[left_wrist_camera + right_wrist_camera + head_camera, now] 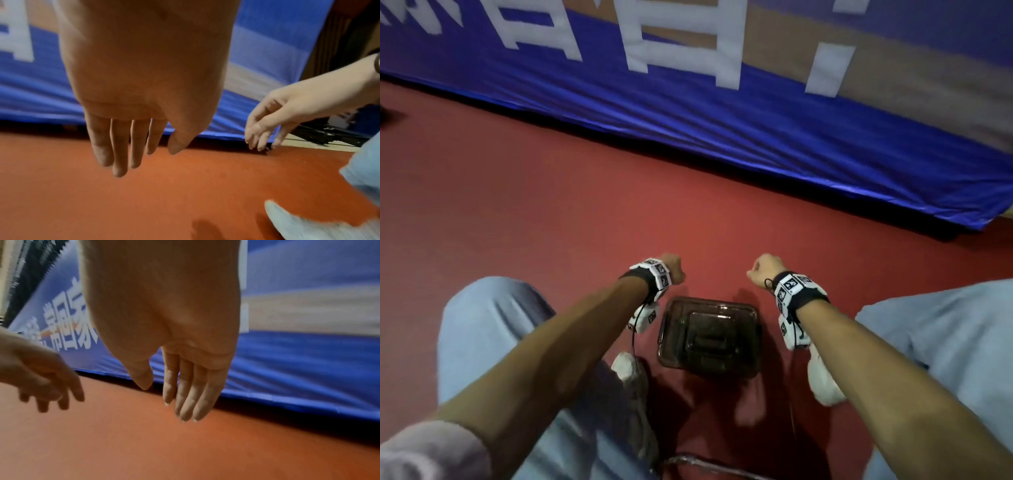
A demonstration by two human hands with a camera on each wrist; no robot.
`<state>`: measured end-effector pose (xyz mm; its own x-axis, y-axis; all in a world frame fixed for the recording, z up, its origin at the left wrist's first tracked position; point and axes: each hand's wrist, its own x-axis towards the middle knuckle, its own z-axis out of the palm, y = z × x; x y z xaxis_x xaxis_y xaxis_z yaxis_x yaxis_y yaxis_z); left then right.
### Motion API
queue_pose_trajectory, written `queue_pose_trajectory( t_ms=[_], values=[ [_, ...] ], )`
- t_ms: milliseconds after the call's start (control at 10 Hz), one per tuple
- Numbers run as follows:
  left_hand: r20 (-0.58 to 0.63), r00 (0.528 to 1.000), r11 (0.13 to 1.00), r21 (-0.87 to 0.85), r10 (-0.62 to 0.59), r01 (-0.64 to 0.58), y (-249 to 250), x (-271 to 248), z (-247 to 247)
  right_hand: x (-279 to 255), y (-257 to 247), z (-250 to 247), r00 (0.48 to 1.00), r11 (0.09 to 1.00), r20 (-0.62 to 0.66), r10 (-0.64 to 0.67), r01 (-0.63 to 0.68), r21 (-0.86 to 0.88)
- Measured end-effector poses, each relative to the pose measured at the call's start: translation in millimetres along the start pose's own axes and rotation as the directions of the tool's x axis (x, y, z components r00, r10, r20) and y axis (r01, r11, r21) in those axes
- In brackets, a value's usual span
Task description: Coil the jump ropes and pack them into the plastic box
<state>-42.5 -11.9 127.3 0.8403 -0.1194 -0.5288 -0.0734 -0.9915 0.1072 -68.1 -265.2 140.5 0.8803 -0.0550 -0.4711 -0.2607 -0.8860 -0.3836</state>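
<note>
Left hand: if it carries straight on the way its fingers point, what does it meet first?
Nothing is held; the left hand has straight fingers aimed down at the bare red floor. That likely comes first, short of the blue banner.

Plastic box (708, 337) on floor (551, 212) between your knees, lid on. Your left hand (674, 268) above floor just beyond box's left far corner, your right hand (765, 269) beyond right far corner, hands apart. Banner (722, 113) stands behind, across floor's far edge. Your feet flank box.
</note>
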Motion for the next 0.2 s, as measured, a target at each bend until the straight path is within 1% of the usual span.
queue_pose_trajectory(
  t_ms=[100, 200],
  values=[
    [-0.143, 0.988, 0.997, 0.057, 0.062, -0.054, 27, -17, -94, -9, -40, -81, 0.986, 0.989, -0.097, -0.132, 0.125, -0.076],
    [-0.284, 0.953, 0.994, 0.062, 0.107, -0.093, 51, -33, -192, -24, -86, -180, 0.965, 0.967, -0.144, -0.219, 0.195, -0.167]
  ],
)
